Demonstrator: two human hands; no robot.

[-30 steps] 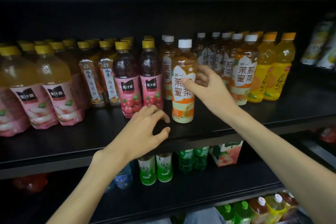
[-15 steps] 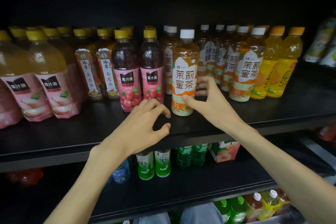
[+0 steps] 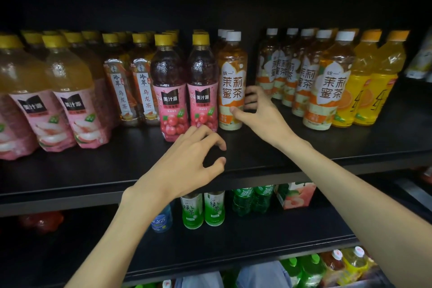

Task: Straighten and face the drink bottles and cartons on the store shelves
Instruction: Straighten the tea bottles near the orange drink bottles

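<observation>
shelf [image 3: 70, 170]: dark, bare strip along its front edge
tea bottle [image 3: 231, 82]: my right hand [image 3: 261, 114] pinches its base
left hand [image 3: 187, 163]: loosely curled, holding nothing

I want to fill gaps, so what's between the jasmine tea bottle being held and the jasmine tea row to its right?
Only the right hand holding the jasmine tea bottle; otherwise bare dark shelf, per the head view.
</observation>
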